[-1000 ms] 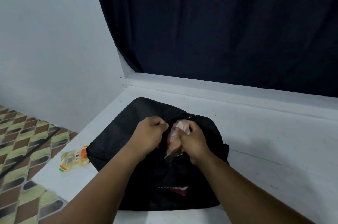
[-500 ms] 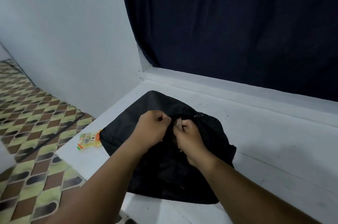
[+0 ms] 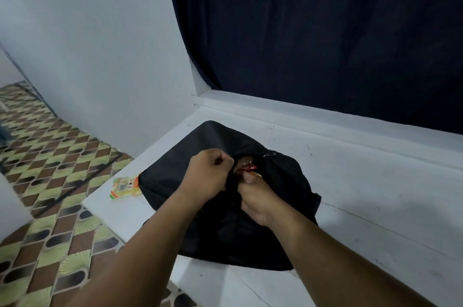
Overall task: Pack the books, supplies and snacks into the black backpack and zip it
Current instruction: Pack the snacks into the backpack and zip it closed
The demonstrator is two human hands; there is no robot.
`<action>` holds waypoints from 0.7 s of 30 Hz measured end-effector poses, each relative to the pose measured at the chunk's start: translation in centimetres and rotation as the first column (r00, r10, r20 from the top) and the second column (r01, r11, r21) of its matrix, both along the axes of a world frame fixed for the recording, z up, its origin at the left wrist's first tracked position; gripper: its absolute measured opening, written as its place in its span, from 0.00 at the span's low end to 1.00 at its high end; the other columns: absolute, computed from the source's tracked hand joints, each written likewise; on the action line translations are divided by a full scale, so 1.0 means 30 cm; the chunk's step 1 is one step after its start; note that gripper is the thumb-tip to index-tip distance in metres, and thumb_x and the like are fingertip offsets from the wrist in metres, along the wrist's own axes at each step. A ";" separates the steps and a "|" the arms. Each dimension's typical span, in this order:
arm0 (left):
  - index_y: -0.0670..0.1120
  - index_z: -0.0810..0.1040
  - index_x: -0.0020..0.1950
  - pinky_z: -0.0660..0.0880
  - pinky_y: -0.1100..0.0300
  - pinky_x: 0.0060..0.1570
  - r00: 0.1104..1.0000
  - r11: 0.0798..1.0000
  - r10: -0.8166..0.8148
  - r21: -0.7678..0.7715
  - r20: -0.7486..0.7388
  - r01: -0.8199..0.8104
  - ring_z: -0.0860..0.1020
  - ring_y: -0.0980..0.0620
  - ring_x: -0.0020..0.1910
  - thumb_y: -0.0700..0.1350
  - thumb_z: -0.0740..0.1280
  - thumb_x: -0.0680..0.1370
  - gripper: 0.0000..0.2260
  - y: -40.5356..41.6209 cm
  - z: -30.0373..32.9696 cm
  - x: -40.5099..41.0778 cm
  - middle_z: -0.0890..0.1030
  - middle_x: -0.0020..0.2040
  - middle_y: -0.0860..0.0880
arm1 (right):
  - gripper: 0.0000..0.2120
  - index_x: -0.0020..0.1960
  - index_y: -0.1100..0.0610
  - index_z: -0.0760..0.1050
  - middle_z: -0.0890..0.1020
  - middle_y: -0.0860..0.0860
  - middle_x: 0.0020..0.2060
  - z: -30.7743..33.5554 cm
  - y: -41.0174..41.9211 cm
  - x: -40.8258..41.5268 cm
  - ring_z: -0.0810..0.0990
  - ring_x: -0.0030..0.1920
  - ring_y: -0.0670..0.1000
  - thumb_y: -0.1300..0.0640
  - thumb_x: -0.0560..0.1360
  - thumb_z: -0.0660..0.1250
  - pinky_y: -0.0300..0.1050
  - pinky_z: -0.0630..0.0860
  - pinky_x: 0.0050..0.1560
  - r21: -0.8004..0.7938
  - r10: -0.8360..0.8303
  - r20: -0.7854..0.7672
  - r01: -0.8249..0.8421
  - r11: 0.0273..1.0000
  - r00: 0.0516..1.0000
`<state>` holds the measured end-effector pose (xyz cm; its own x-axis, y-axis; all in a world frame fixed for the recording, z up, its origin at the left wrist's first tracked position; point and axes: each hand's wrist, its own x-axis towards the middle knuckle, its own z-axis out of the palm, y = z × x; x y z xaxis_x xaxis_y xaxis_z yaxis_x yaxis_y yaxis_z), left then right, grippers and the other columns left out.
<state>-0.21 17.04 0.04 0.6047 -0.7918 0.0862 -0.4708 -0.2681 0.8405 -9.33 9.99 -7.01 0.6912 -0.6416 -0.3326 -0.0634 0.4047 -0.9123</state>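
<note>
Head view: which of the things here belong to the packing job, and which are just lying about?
Part of the job:
- black backpack, mouth held open
- left hand, gripping the backpack's edge
- right hand, pushing a red-wrapped snack into the opening
- yellow snack packet, lying beside the backpack, not yet packed

Just there:
- dark curtain
- white ledge
- patterned floor

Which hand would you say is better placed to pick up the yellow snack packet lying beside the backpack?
Left, probably. The yellow snack packet lies by the black backpack on the left hand's side; the right hand is at the opening, farther away.
</note>
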 end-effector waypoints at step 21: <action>0.55 0.78 0.51 0.72 0.64 0.40 0.967 0.978 0.209 -0.032 0.148 -0.206 0.79 0.58 0.39 0.44 0.68 0.78 0.06 0.350 -0.237 0.649 0.81 0.41 0.54 | 0.11 0.49 0.51 0.78 0.78 0.48 0.38 0.084 0.248 0.340 0.73 0.33 0.47 0.66 0.73 0.67 0.39 0.76 0.40 -0.759 -0.296 0.207 0.344 0.552 0.932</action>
